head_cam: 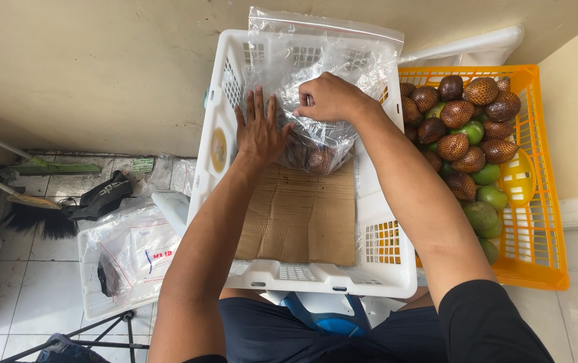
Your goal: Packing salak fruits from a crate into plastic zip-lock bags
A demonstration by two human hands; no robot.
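the clear zip-top plastic bag [322,81] of brown scaly fruit stands upright in the white plastic crate [222,134], the right hand [329,97] pinching its middle with closed fingers, the left hand [259,131] pressing flat, fingers spread, against its left side.

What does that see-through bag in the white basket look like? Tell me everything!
The clear plastic bag is thin, crinkly and shiny, with a zip strip along its top edge. It stands upright at the far end of the white basket, leaning on the wall. Brown scaly fruit fill its bottom. The left hand lies flat against its side, and the right hand pinches its front, over a cardboard sheet.
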